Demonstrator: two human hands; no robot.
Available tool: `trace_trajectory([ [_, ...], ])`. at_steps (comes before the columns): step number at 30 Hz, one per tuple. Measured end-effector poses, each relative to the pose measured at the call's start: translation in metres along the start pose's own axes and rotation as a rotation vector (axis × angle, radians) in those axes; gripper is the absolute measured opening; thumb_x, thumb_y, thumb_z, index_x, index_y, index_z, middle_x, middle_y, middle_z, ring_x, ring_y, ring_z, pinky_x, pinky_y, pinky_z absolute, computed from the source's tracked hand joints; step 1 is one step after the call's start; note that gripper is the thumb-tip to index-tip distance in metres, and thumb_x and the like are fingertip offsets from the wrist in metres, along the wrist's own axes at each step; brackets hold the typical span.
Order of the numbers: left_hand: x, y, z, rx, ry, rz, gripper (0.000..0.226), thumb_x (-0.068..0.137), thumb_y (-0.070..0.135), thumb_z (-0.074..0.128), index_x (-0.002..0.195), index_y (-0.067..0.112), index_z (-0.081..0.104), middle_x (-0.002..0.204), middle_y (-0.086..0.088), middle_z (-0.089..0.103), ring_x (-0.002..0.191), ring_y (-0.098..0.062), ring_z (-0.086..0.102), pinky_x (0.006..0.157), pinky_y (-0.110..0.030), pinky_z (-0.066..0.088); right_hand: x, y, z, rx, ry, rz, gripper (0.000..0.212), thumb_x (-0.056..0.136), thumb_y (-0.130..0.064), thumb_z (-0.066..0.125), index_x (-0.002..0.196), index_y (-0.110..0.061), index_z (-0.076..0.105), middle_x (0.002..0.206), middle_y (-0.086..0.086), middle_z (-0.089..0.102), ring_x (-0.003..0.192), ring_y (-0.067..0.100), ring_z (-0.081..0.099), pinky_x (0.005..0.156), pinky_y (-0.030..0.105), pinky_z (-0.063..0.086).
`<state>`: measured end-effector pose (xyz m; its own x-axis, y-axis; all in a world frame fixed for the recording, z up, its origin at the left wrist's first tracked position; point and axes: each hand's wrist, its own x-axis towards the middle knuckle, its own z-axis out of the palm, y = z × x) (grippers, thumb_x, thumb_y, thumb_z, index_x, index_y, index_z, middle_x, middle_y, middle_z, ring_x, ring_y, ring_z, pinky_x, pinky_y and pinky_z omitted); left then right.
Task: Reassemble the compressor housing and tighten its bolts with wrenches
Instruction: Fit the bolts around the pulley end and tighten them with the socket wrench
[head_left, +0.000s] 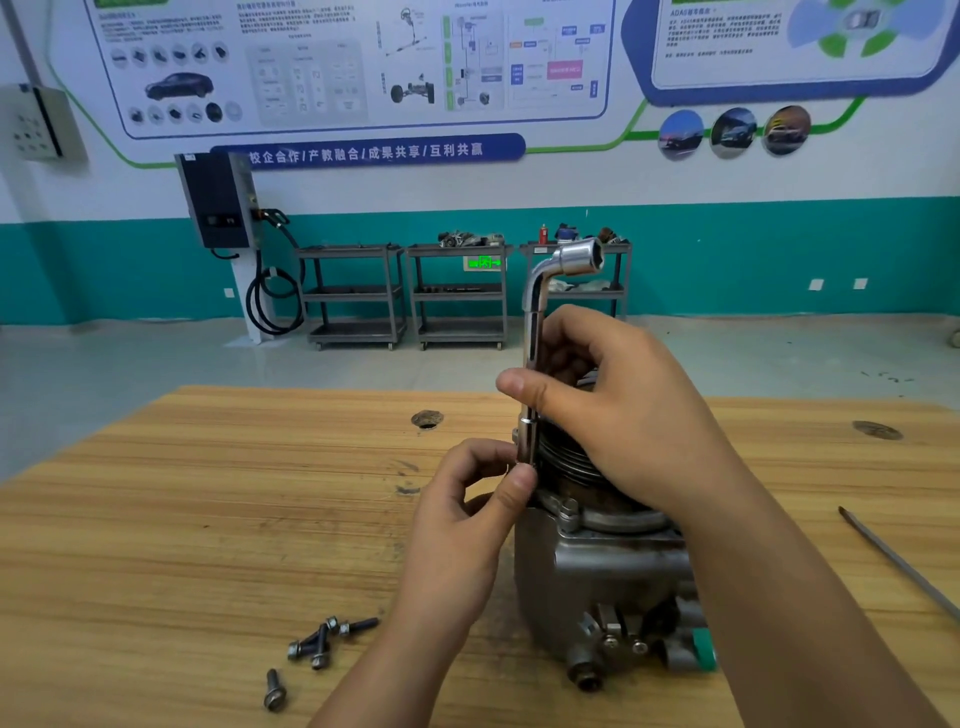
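A grey metal compressor housing (597, 571) stands upright on the wooden table (208, 493), with a ribbed pulley at its top behind my hands. A chrome L-shaped socket wrench (540, 306) stands vertical over the housing's upper left flange, its open socket end pointing right at the top. My right hand (613, 395) grips the wrench shaft midway. My left hand (478, 499) pinches the wrench's lower socket end with thumb and fingers, just above the flange. The bolt under the socket is hidden.
Several loose flanged bolts (317, 644) lie on the table at the front left, one apart from the rest (274, 690). A thin metal rod (904, 566) lies at the right edge. Two holes mark the tabletop. Shelf carts and a wall charger stand far behind.
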<state>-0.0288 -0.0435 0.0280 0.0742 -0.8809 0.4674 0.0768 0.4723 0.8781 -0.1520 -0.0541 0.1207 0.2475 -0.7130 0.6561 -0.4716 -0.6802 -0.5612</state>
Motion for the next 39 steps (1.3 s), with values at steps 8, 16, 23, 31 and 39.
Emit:
trace_trajectory([
  [8,0.002,-0.001,-0.001,0.054,-0.003,-0.006,0.021,0.077,0.040,0.055,0.078,0.022,0.066,0.092,-0.007,0.060,0.088,-0.014,0.055,0.072,-0.025,0.039,0.000,0.003,-0.010,0.194,-0.210,0.039,0.019,0.092,-0.012,0.054,0.093,-0.030,0.058,0.087,-0.009,0.072,0.081,0.004,0.067,0.086,0.047,0.052],
  [16,0.002,-0.002,0.001,-0.028,0.003,-0.022,0.032,0.073,0.034,0.060,0.094,0.011,0.066,0.090,0.003,0.070,0.086,-0.005,0.063,0.068,-0.011,0.045,0.000,0.003,-0.004,0.083,-0.034,0.021,0.018,0.080,-0.027,0.071,0.078,-0.030,0.053,0.067,-0.008,0.065,0.065,0.002,0.061,0.063,0.017,0.047],
  [23,0.002,-0.001,-0.001,0.064,0.005,0.008,0.031,0.073,0.042,0.058,0.089,0.018,0.070,0.100,-0.007,0.064,0.092,-0.011,0.060,0.068,-0.013,0.044,0.001,0.001,-0.003,0.114,-0.085,0.033,0.012,0.083,-0.021,0.067,0.088,-0.030,0.061,0.076,-0.011,0.067,0.077,0.001,0.063,0.074,0.024,0.050],
  [31,0.002,-0.003,-0.001,-0.028,0.012,-0.031,0.029,0.069,0.040,0.063,0.088,0.019,0.066,0.089,0.003,0.069,0.088,-0.008,0.063,0.068,-0.013,0.047,0.001,0.005,-0.009,0.058,-0.062,0.045,0.011,0.081,-0.025,0.068,0.084,-0.029,0.058,0.075,-0.010,0.068,0.075,0.002,0.063,0.074,0.029,0.051],
  [39,0.002,-0.002,-0.002,0.026,-0.014,-0.008,0.025,0.072,0.042,0.059,0.082,0.022,0.069,0.098,-0.012,0.062,0.090,-0.015,0.058,0.068,-0.015,0.042,0.000,0.002,-0.010,0.162,-0.143,0.051,0.012,0.085,-0.017,0.064,0.091,-0.028,0.063,0.083,-0.009,0.071,0.085,0.002,0.065,0.083,0.034,0.053],
])
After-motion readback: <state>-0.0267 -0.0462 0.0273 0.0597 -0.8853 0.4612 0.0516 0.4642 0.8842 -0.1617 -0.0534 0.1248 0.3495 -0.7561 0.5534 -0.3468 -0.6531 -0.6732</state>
